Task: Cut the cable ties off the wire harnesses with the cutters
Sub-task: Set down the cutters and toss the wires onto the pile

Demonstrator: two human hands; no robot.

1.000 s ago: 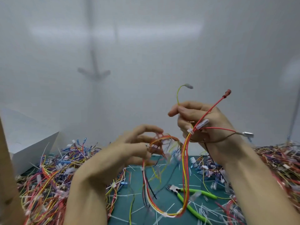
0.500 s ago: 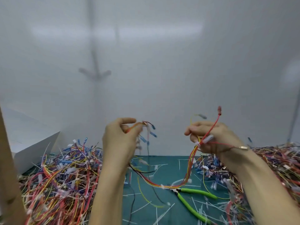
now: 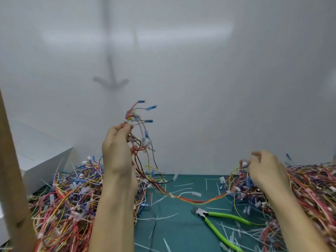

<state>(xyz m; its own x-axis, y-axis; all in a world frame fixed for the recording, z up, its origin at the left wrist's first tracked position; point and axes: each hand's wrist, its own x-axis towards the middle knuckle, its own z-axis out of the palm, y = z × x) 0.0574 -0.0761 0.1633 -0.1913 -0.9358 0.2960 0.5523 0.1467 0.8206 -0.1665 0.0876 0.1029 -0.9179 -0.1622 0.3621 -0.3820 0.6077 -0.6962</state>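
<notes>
Harness (image 3: pixel 200 202) sags between both hands: left hand (image 3: pixel 117 151) pinches its upper end, right hand (image 3: pixel 267 171) curls fingers on the other end; cutters (image 3: pixel 227 215) lie apart below.

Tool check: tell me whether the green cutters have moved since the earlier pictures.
No. The cutters lie at the same spot on the green mat, head equally far from its back edge.

The cutters (image 3: pixel 221 226) at the lower right have shiny green plastic handles and a grey metal nose. The mat (image 3: pixel 183 231) under them looks dull green. Wires (image 3: pixel 60 200) wear smooth colored plastic.
</notes>
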